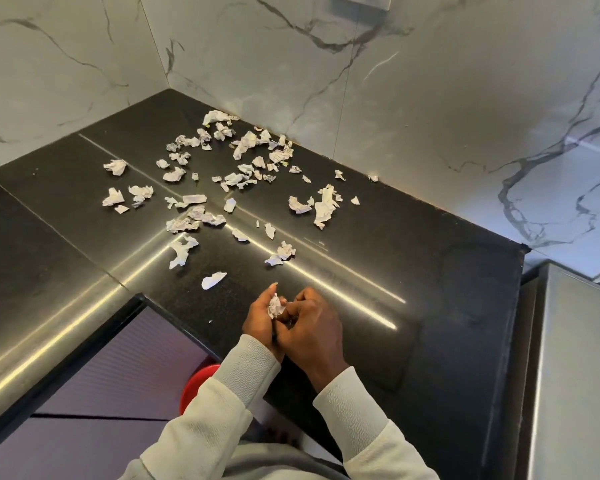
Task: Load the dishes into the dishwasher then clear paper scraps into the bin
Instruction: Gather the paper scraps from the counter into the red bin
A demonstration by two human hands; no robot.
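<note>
Here, in the head view, the left hand (261, 322) curls its grip round a crumpled paper scrap (276, 305) above the desk (378, 220) near edge. The right hand (314, 329) touches it, fingers curled, hold unclear. The other scraps (245, 143) lie scattered farther off.

Two hands meet over the near edge of a shiny black countertop (430, 271). The left hand (262, 318) holds a small crumpled paper ball (276, 305) in its curled fingers. The right hand (312, 327) touches it, fingers curled too; if it holds any paper, that is hidden. Both arms wear white sleeves (354, 407). Many torn paper scraps (243, 147) lie spread over the countertop, most far back by the corner of the white marble wall (430, 98). One single scrap (213, 280) lies near the left hand. A round red thing (200, 382) peeks out below the countertop's edge
</note>
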